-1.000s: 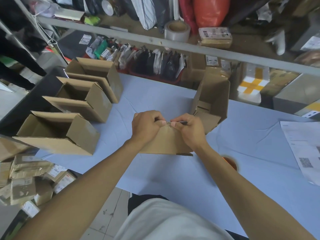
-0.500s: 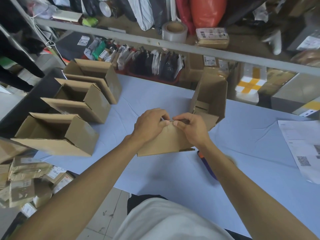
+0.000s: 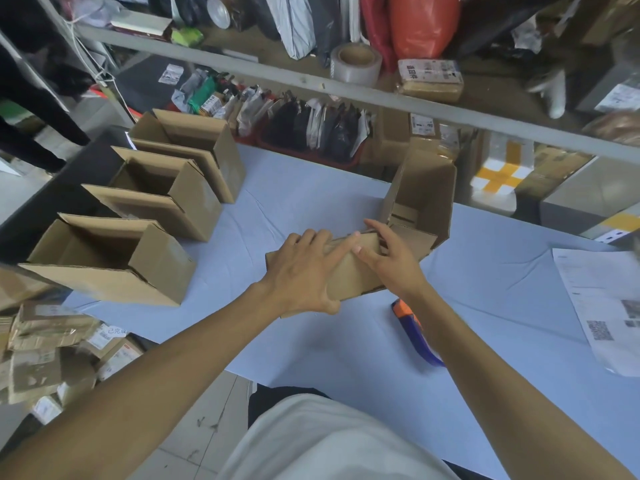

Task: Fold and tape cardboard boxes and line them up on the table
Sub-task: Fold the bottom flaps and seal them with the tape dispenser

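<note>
My left hand [image 3: 304,271] lies flat on the cardboard box [image 3: 349,271] in front of me, fingers spread and fairly straight across its top face, thumb hooked down over the near edge. My right hand [image 3: 391,261] rests on the same box just to the right of the left, fingers straight and loosely fanned, the index finger reaching along the far edge. Neither hand curls around anything; both press open-palmed on the cardboard. The box sits on the blue tabletop [image 3: 311,209] directly under my hands, and its open flaps [image 3: 426,192] stand up beyond my right hand.

Well to the left of my left hand, three open boxes stand in a row on the tabletop: the nearest [image 3: 104,258], a middle one [image 3: 162,192], and the farthest [image 3: 194,147], each beside the next. Just near my right wrist, a tape dispenser [image 3: 415,334] with orange and blue parts lies on the tabletop, partly hidden by my forearm. Far to the right of my right hand lies a printed sheet of paper [image 3: 602,306]. Beyond both hands, on a shelf, sits a roll of tape [image 3: 356,64].
</note>
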